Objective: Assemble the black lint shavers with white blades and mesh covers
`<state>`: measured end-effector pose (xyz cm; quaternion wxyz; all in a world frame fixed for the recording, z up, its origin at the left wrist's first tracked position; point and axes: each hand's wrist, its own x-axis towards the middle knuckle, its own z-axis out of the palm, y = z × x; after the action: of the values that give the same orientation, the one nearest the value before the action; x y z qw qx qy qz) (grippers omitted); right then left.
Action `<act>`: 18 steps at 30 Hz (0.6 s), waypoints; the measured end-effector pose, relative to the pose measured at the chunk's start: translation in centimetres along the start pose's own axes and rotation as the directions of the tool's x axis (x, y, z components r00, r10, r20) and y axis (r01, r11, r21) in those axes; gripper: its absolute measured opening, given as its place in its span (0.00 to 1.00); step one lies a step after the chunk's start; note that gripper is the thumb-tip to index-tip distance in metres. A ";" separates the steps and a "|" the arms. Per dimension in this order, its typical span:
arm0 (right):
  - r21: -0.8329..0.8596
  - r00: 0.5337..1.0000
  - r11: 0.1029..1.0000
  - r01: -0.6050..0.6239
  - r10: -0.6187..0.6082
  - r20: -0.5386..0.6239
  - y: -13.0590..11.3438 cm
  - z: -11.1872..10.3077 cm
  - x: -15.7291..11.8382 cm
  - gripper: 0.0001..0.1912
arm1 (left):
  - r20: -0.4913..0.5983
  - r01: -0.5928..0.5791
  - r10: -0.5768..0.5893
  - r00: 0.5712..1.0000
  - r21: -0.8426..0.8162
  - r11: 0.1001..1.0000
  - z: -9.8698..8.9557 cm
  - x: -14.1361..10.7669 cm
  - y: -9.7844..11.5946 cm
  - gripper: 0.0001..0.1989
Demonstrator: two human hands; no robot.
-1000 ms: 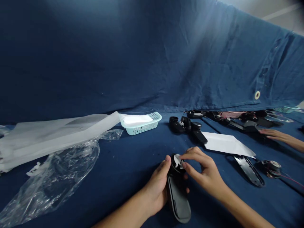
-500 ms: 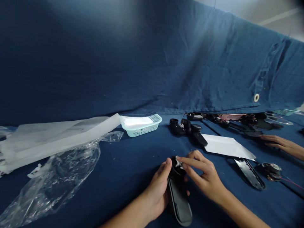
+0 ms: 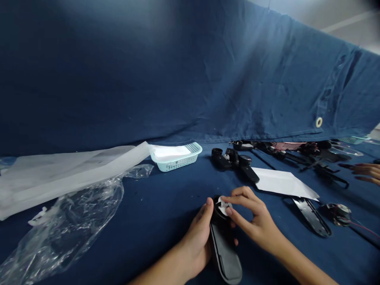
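Observation:
My left hand [image 3: 197,237] grips a long black plastic housing [image 3: 225,257] upright by its round end, with the long part running down toward me. A white plastic piece [image 3: 224,206] sits on that round end. My right hand [image 3: 252,217] is over it, thumb and fingertips pressed on the white piece. The underside of the round end is hidden behind my left fingers.
A co-worker's hand [image 3: 366,173] reaches in at the right edge near a row of black parts [image 3: 308,156]. On the blue cloth lie a white sheet [image 3: 282,184], a black plate [image 3: 311,217], a wired motor [image 3: 337,213], a pale basket [image 3: 178,158] and plastic wrap [image 3: 65,221].
My right fingers have shifted on the white piece, leaving more of it visible. The co-worker's hand has drawn back to the right edge. My left hand stays on the housing.

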<state>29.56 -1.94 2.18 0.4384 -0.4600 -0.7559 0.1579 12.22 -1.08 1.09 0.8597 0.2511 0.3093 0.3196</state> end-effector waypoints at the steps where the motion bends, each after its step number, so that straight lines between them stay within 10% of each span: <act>1: -0.004 1.000 1.000 -0.007 0.007 -0.003 -0.1 0.0 0.0 0.11 | -0.005 -0.005 0.005 1.000 0.000 1.000 0.0 0.0 0.0 0.36; 18: -0.002 0.998 1.000 -0.026 0.026 0.060 -0.3 0.1 0.3 0.10 | -0.029 0.015 -0.016 0.999 -0.023 1.000 0.1 0.0 0.0 0.33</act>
<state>29.20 -1.82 2.48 0.4132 -0.4650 -0.7627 0.1769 12.30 -1.15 1.19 0.8604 0.2344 0.3201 0.3199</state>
